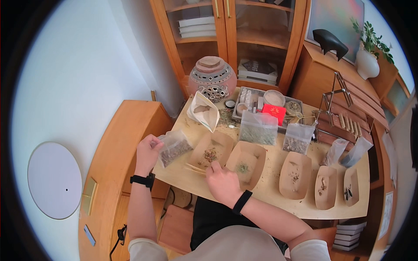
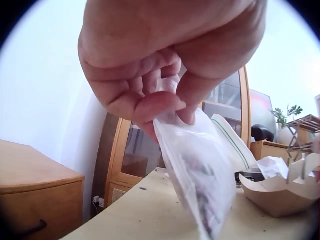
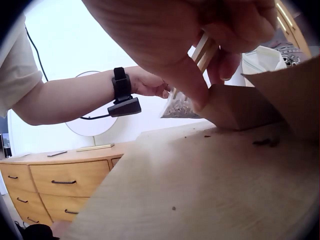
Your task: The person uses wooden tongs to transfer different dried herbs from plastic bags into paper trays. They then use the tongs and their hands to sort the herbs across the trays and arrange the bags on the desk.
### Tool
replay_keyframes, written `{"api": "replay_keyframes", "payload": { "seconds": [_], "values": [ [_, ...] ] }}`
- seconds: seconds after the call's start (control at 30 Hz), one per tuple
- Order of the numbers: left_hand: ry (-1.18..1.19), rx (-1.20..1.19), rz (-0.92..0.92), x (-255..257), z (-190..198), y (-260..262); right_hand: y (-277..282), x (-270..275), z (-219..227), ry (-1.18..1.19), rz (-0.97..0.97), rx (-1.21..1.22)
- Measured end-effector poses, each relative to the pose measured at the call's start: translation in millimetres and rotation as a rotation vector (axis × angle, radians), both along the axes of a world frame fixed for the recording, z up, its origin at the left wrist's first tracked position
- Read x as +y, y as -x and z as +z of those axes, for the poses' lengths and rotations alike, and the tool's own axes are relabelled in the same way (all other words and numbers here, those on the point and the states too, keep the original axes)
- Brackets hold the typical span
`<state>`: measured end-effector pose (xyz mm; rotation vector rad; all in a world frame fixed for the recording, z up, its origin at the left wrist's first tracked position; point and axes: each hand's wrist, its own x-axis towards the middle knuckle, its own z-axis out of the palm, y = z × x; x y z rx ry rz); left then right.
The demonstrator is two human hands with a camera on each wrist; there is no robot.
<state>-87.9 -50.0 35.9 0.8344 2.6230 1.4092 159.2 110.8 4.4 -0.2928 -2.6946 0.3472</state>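
Observation:
My left hand pinches the top edge of a clear plastic bag at the table's left edge. Dark reddish dried bits fill its lower part, and in the left wrist view the bag hangs down from thumb and fingers. Two thin light-wood sticks are held between the fingers of my right hand, pointing left along the near side of a brown paper tray. That tray has mixed dried petals in it. Beside it, a second paper tray contains a little green herb.
Three smaller paper trays with dried bits stand to the right. Behind are an open white pouch, a bag of green herb, more bags, a grey tray of jars and a patterned pot. A wooden folding rack stands at right.

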Motion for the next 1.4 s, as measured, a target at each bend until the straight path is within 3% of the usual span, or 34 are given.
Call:
{"api": "replay_keyframes", "payload": {
  "seconds": [0.13,0.3,0.6,0.8,1.0,1.1,1.23,1.33,1.4],
  "values": [
    [0.072,0.085,-0.042,-4,3,4,2,1,-4,-0.061,0.006,0.001],
    [0.070,0.069,-0.065,3,12,5,-12,1,4,-0.085,0.201,0.013],
    [0.034,0.179,-0.225,54,24,-9,-35,-9,9,-0.032,0.340,0.034],
    [0.104,0.176,-0.423,99,26,-14,-29,-11,5,-0.045,0.309,0.092],
    [0.240,0.109,-0.453,120,19,9,-19,-10,3,-0.025,0.285,0.096],
    [0.317,0.236,-0.427,122,30,3,-16,-10,0,-0.026,0.281,0.081],
    [0.305,0.206,-0.417,127,50,-10,-14,-11,5,0.009,0.262,0.089],
    [0.270,0.376,-0.439,139,68,-20,-13,-12,1,0.007,0.267,0.100],
    [0.394,0.757,-0.514,150,55,-6,-14,-13,0,0.009,0.268,0.118]
  ]
}}
